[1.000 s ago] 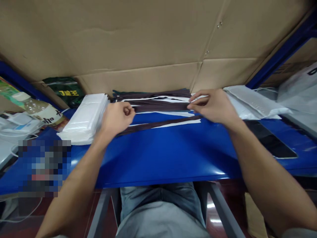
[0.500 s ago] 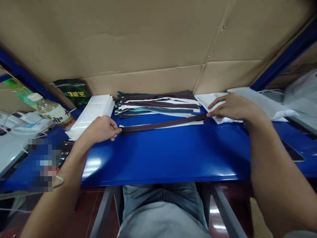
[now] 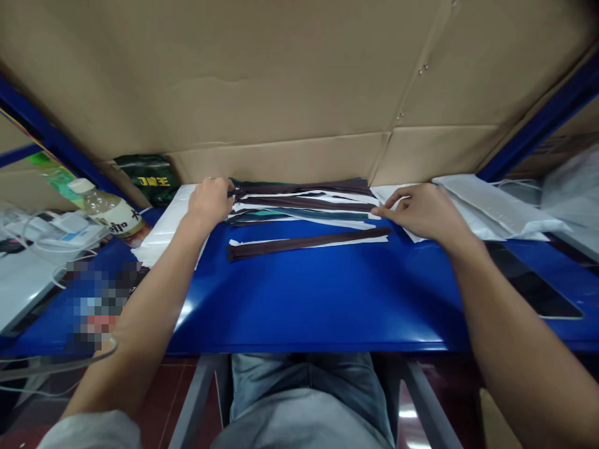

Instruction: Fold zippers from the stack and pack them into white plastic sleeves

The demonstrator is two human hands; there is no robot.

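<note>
Left hand pinching the zipper stack's left end; right hand, fingers loosely curled, touching its right end; single brown zipper nearer, apart from both

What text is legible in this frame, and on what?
Dark green packet against the cardboard: yellow print, too blurred to read.
Bottle at the left: dark characters on its white label, not readable.
Pixelated patch on the blue table: nothing readable.
Zipper stack between the left hand and right hand: no text.
</note>
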